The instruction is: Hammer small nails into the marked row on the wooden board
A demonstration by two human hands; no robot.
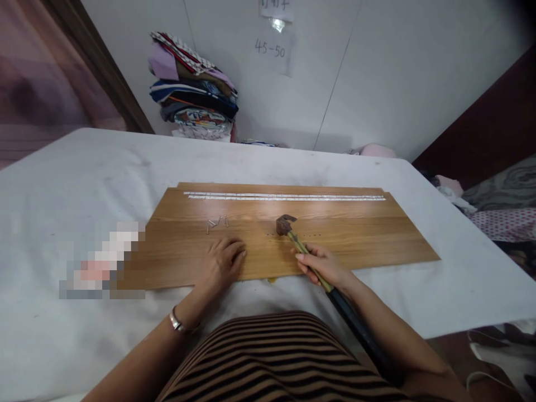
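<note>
My right hand (324, 263) is wrapped round the wooden handle of a claw hammer (283, 225). Its rusty head is over the middle of a wooden board (377, 237), and the black grip runs back along my forearm. Whether the head touches the board I cannot tell. My left hand (221, 259) lies on the board's left half near the front edge, holding nothing, with the fingers loosely stretched out. Just beyond it lie several loose nails (212, 223). A row of small dark dots (314, 235), nail heads or holes, crosses the board beside the hammer head.
Two white measuring strips (285, 197) run along the board's far side. White cloth (268, 164) covers the table under the board. Folded clothes (195, 89) are stacked at the back left, against a wall with a paper (272, 53) marked 45-50. A blurred-out item (100, 268) lies at left.
</note>
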